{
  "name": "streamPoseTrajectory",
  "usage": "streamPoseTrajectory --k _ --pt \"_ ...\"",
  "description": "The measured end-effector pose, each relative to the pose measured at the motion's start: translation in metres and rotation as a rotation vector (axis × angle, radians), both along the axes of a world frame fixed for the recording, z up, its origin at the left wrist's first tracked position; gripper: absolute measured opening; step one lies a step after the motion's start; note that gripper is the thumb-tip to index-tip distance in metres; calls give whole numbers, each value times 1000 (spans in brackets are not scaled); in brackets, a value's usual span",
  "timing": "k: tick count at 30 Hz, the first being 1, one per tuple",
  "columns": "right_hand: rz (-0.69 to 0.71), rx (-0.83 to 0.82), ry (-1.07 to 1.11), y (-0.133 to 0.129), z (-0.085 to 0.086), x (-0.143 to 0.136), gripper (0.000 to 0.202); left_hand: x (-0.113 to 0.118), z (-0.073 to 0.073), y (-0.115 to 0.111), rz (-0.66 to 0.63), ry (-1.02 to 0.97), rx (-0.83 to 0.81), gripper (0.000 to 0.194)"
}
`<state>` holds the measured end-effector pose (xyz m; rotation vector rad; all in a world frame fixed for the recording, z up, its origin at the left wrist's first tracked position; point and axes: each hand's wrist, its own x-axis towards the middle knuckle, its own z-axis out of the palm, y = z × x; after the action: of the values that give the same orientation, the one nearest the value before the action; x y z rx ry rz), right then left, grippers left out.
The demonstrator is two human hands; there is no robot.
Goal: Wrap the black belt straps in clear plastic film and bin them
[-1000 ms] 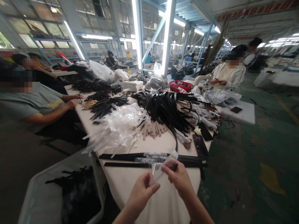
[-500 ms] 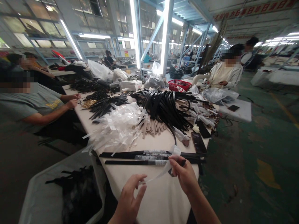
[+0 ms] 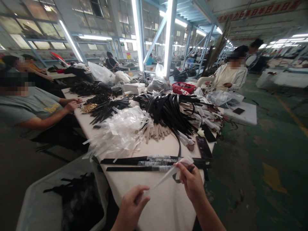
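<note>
A translucent white strip (image 3: 165, 177) stretches slantwise above the table between my two hands. My left hand (image 3: 133, 205) is closed in a pinch on the lower end of it. The upper end is between the thumb and fingers of my right hand (image 3: 192, 183), its tip sticking out above them. A thin black strap (image 3: 179, 146) runs down from the pile to my right hand and curls beneath it; whether the fingers hold it too is hard to tell. Just beyond lie several flat black straps (image 3: 130, 168), their middles wrapped in clear film.
A heap of white strips (image 3: 120, 131) and a pile of black straps (image 3: 166, 109) cover the table's middle. A phone (image 3: 204, 147) lies near the right edge. At lower left stands a white bin (image 3: 31, 199) with black pieces. Co-workers sit left and right.
My left hand has lowered slightly, and the white strip now looks straighter and wider between my hands. Its upper end has swung to the right above my right hand.
</note>
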<state>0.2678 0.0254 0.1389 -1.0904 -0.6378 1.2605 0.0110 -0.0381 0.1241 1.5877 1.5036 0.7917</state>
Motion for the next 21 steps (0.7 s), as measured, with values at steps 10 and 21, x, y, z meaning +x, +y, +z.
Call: streamPoseTrajectory --k 10,21 --pt "185 27 -225 -9 15 -15 30 78 47 61 -150 -293 -68 32" --pt "219 25 -172 -10 6 -9 30 81 26 67 -141 -508 -242 39"
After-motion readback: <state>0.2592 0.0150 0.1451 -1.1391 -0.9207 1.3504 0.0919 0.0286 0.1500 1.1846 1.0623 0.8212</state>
